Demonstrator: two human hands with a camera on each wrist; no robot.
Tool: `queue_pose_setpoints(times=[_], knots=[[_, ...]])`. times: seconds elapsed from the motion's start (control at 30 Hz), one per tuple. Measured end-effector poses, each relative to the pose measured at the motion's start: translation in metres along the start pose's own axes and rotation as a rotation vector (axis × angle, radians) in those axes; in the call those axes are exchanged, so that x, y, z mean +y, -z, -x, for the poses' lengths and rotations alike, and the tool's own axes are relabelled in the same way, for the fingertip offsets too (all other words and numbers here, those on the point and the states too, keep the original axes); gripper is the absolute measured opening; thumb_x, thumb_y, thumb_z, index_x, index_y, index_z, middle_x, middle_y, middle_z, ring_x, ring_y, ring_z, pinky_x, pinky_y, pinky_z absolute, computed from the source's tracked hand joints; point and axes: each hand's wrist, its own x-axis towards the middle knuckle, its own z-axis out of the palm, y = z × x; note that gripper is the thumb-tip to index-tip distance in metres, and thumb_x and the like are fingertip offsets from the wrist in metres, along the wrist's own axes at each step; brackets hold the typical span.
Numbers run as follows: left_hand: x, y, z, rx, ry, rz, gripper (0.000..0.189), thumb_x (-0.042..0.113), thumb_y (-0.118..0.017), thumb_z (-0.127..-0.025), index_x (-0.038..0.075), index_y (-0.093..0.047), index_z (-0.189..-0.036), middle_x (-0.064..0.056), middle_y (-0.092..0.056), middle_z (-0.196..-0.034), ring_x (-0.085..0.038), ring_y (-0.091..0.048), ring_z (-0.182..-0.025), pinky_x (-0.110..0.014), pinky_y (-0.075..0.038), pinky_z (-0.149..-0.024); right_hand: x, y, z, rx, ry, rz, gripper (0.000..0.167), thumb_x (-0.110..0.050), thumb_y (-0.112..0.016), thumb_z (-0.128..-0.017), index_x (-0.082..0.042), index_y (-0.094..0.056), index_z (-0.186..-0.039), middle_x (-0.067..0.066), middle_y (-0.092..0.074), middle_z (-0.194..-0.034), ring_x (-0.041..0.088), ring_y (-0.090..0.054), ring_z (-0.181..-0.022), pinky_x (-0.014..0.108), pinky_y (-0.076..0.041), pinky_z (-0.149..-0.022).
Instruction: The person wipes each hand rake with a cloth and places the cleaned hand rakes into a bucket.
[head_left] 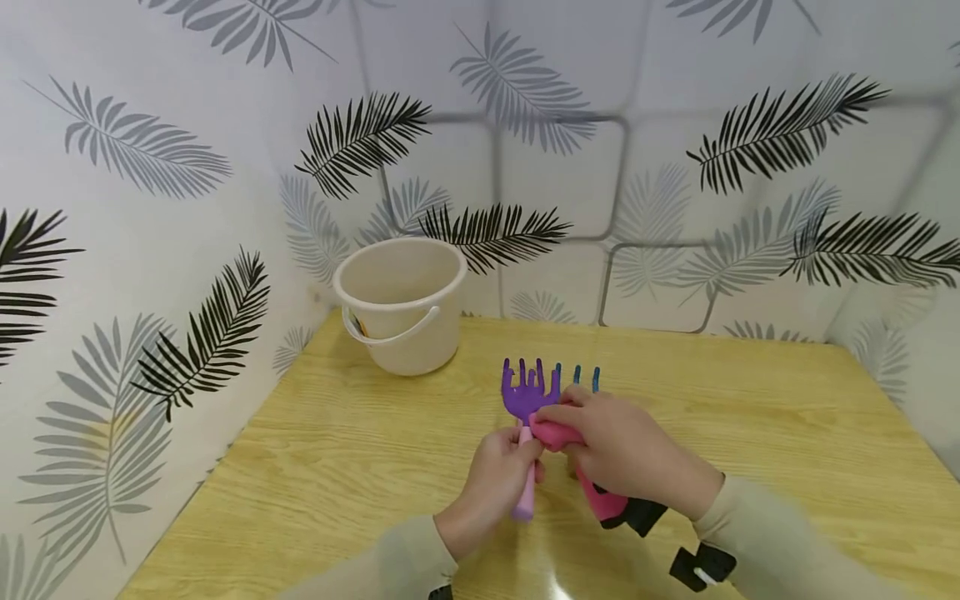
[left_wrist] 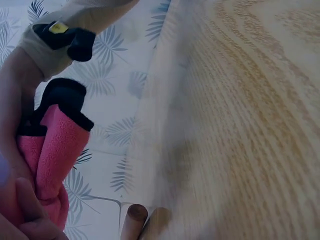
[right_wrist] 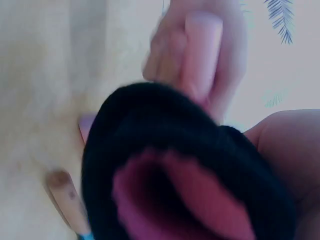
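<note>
In the head view my left hand (head_left: 498,471) grips the light-pink handle (head_left: 526,492) of a purple toy rake (head_left: 527,400), its tines pointing away from me. My right hand (head_left: 618,442) holds a bunched pink cloth (head_left: 600,500) with black edging, pressed to the rake where head meets handle. The cloth's loose end hangs below the right hand; its folded black edge (right_wrist: 135,115) fills much of the right wrist view. Beyond the right hand, blue tines (head_left: 577,375) of another tool show, the rest hidden by that hand. A wooden handle (right_wrist: 65,195) appears in the right wrist view.
A cream bucket (head_left: 408,350) with its handle lowered stands at the back left of the wood-grain table (head_left: 337,467). Leaf-patterned walls (head_left: 540,175) rise behind the table and along its left side.
</note>
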Motion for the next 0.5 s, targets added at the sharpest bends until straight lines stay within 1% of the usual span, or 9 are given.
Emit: queue_pose_setpoints(times=[0.07,0.17,0.23,0.33,0.43,0.5], knots=[[0.001,0.001,0.000,0.001,-0.014,0.000,0.021,0.017,-0.057,-0.097,-0.002,-0.064,-0.102,-0.003,-0.058,-0.069,-0.012,-0.054,-0.061,-0.023,-0.042,-0.053,-0.002,-0.003,0.002,0.021,0.008,-0.024,0.037,-0.011,-0.075,-0.085,-0.021,-0.071,-0.120,0.001,-0.061,-0.104,0.013,-0.053,-0.074,0.025,-0.046,-0.058],[0.003,0.001,0.000,-0.002,-0.030,0.005,0.020,0.019,-0.056,-0.098,0.000,-0.063,-0.099,-0.002,-0.057,-0.067,-0.011,-0.053,-0.059,-0.023,-0.041,-0.052,0.000,-0.008,0.000,0.067,-0.033,-0.046,0.034,-0.012,-0.074,-0.088,-0.019,-0.069,-0.120,0.003,-0.061,-0.106,0.016,-0.056,-0.078,0.029,-0.051,-0.061],[0.005,0.001,0.000,0.000,-0.027,0.008,0.020,0.019,-0.057,-0.098,0.000,-0.063,-0.098,-0.002,-0.058,-0.067,-0.011,-0.053,-0.059,-0.023,-0.042,-0.051,0.003,-0.010,-0.003,0.094,-0.060,-0.051,0.035,-0.009,-0.072,-0.086,-0.018,-0.068,-0.120,0.003,-0.061,-0.106,0.017,-0.057,-0.079,0.031,-0.052,-0.062],[0.006,0.003,0.000,0.009,-0.013,0.003,0.021,0.019,-0.057,-0.098,-0.001,-0.063,-0.099,-0.003,-0.059,-0.068,-0.011,-0.054,-0.059,-0.023,-0.043,-0.051,0.007,-0.012,-0.008,0.114,-0.088,-0.059,0.037,-0.006,-0.070,-0.085,-0.019,-0.068,-0.120,0.002,-0.062,-0.105,0.017,-0.057,-0.080,0.032,-0.052,-0.062],[0.006,0.004,0.000,0.026,-0.004,-0.003,0.023,0.019,-0.058,-0.097,-0.002,-0.064,-0.102,-0.003,-0.060,-0.069,-0.011,-0.054,-0.059,-0.023,-0.044,-0.051,0.011,-0.013,-0.011,0.127,-0.107,-0.065,0.037,-0.005,-0.069,-0.085,-0.019,-0.068,-0.119,0.005,-0.063,-0.107,0.019,-0.060,-0.081,0.034,-0.054,-0.063],[0.007,0.005,0.001,0.034,-0.010,-0.008,0.023,0.019,-0.058,-0.097,-0.003,-0.064,-0.102,-0.003,-0.059,-0.068,-0.010,-0.053,-0.058,-0.022,-0.043,-0.051,0.015,-0.013,-0.014,0.138,-0.129,-0.061,0.036,-0.007,-0.070,-0.086,-0.017,-0.068,-0.120,0.007,-0.063,-0.109,0.022,-0.061,-0.082,0.036,-0.055,-0.062]])
